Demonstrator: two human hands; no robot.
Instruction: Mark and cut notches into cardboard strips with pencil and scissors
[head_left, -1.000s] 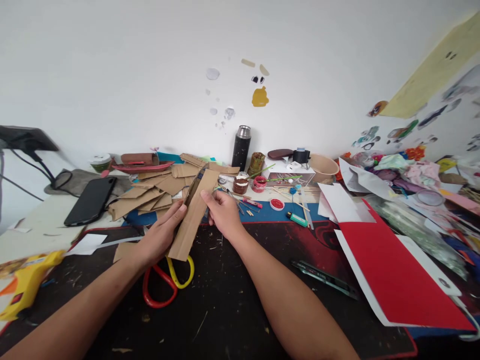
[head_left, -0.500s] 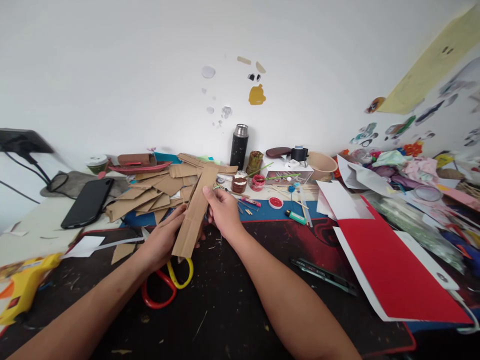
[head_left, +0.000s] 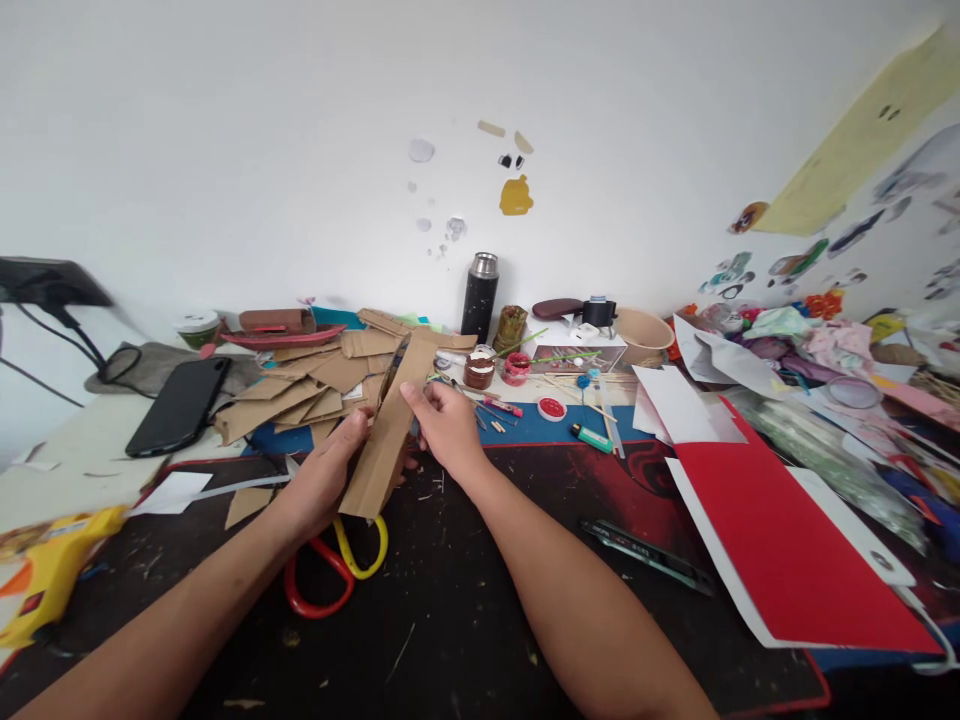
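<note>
Mat [head_left: 465, 610] — cardboard strip [head_left: 384, 437] slants away rightward.

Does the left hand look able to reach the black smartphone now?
Probably yes: nothing covers the black smartphone beside the cardboard pile, though the left hand would first need to release the cardboard strip.

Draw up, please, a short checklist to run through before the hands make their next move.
1. Strip gripped by the right hand: ok, thumb on top.
2. Left hand gripping the strip: cannot tell, fingers partly hidden.
3. Scissor blades clear of fingers: cannot tell; only the handles show plainly.
4. Glue gun out of the hands: ok, lying at left.
5. Red jar closed: not ok, open.
</note>
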